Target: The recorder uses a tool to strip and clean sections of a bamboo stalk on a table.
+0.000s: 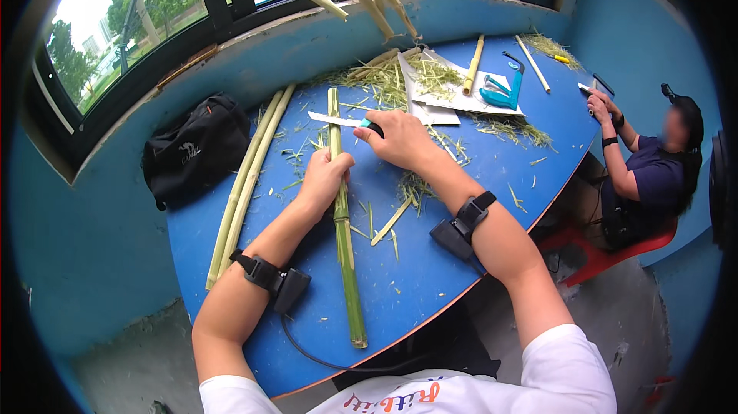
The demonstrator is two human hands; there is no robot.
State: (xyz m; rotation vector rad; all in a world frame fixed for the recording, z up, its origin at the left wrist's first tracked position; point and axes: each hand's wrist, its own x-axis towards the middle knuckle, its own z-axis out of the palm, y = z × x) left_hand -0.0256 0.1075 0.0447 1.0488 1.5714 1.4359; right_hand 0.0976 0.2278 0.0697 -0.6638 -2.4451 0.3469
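A green bamboo stalk (346,260) lies lengthwise before me on the blue table, its upper part paler and its near end darker green. My left hand (326,177) is closed around it above a node. My right hand (400,139) grips a knife (330,119) by its teal and black handle. The blade points left and crosses the stalk near its far end, a little beyond my left hand. Whether the edge bites into the surface cannot be made out. Thin green shavings (415,187) and a longer pale strip (391,222) lie right of the stalk.
Two peeled bamboo poles (250,176) and a black bag (196,149) lie left on the blue table (453,252). Shaving heaps (384,83), a teal tool (503,91) and a short bamboo piece (474,66) are farther back. A seated person (653,160) works at right.
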